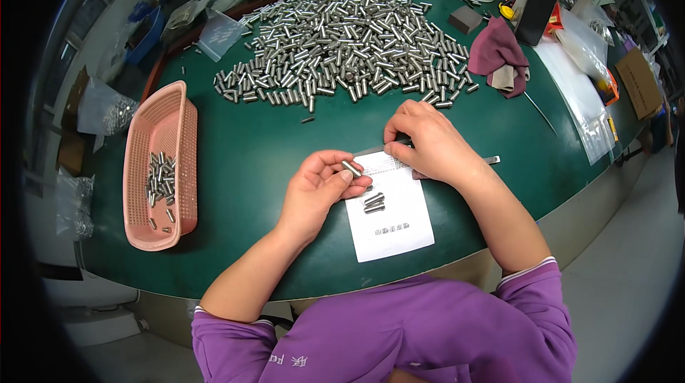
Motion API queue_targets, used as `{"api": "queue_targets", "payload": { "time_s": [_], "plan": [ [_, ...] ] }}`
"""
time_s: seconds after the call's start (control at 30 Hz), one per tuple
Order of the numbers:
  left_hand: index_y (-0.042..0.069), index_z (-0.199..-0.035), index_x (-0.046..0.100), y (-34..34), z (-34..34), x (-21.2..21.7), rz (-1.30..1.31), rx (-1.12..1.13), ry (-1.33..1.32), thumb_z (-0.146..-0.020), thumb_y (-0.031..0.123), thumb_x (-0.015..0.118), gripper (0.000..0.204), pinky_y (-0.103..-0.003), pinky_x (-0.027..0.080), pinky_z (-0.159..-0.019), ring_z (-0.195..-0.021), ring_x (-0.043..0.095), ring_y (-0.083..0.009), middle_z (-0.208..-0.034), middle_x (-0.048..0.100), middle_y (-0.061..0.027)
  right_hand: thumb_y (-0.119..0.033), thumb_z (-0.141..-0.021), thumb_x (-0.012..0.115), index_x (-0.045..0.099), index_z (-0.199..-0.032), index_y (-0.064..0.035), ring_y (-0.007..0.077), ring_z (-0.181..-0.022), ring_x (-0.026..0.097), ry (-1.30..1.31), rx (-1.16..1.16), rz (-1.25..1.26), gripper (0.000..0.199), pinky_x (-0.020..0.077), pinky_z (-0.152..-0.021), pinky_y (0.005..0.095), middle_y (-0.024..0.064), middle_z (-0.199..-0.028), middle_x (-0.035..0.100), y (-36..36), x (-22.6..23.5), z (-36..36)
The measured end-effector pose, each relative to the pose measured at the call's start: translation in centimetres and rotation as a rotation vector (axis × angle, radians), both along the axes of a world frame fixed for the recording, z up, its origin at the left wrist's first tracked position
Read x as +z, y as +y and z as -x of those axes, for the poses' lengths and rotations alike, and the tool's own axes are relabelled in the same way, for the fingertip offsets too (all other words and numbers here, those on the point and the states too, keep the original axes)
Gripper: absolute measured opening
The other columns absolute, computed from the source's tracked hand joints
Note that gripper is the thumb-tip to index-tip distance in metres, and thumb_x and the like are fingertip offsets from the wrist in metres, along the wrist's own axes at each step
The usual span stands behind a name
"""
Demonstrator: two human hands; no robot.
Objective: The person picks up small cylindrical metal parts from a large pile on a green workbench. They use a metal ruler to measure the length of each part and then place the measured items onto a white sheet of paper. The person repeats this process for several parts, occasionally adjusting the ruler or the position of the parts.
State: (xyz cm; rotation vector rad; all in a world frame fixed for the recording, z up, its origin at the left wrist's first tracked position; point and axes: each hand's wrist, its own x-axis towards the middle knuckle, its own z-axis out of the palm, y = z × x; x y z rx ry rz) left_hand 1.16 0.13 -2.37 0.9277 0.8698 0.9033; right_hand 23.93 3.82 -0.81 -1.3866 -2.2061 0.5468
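The short silver metal cylinder is pinched between thumb and fingers of the left hand, above the white paper sheet. The right hand, fingers together, presses a flat metal gauge against the sheet's top edge. Two similar pins lie on the sheet. The loose pin heap lies at 12 o'clock; the pink plastic basket at 9 o'clock.

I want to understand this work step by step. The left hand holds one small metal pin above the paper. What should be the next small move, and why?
Probably set the metal pin down beside the three pins already lying on the white paper. The left hand pinches it just above them, while the right hand rests on a thin metal ruler at the paper's top edge.
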Motion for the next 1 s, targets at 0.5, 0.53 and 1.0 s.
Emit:
{"api": "queue_targets", "payload": {
  "time_s": [0.5, 0.53, 1.0],
  "plan": [
    [-0.001, -0.12, 0.051, 0.2, 0.0, -0.3, -0.002, 0.022, -0.019, -0.089, -0.005, 0.061, 0.033, -0.028, 0.056, -0.087, -0.096, 0.067, -0.0195, -0.107, 0.062, -0.0129, -0.009, -0.085, 0.065, 0.061, -0.094, -0.0032, 0.0082, -0.075, 0.06, 0.348, 0.272, 0.368, 0.011, 0.0497, -0.066, 0.0253, 0.0012, -0.081, 0.063, 0.2, 1.7, -0.9],
    [-0.001, -0.12, 0.051, 0.1, -0.1, -0.2, -0.013, 0.029, -0.023, -0.088, -0.006, 0.061, 0.034, -0.029, 0.056, -0.087, -0.096, 0.067, -0.0197, -0.106, 0.063, -0.0132, -0.009, -0.085, 0.065, 0.062, -0.094, -0.0033, 0.0085, -0.076, 0.06, 0.344, 0.267, 0.362, 0.011, 0.0499, -0.067, 0.0254, 0.0017, -0.082, 0.064, 0.1, 1.6, -0.7],
    [-0.002, -0.119, 0.056, 0.0, -0.1, 0.0, -0.001, 0.051, -0.001, -0.086, -0.008, 0.063, 0.034, -0.031, 0.06, -0.08, -0.089, 0.069, -0.0217, -0.1, 0.066, -0.0155, -0.006, -0.081, 0.067, 0.052, -0.101, -0.0037, 0.0079, -0.074, 0.061, 0.438, 0.236, 0.455, 0.025, 0.0487, -0.069, 0.0261, 0.002, -0.078, 0.066, -0.2, 1.5, 0.1]
  ]
}}
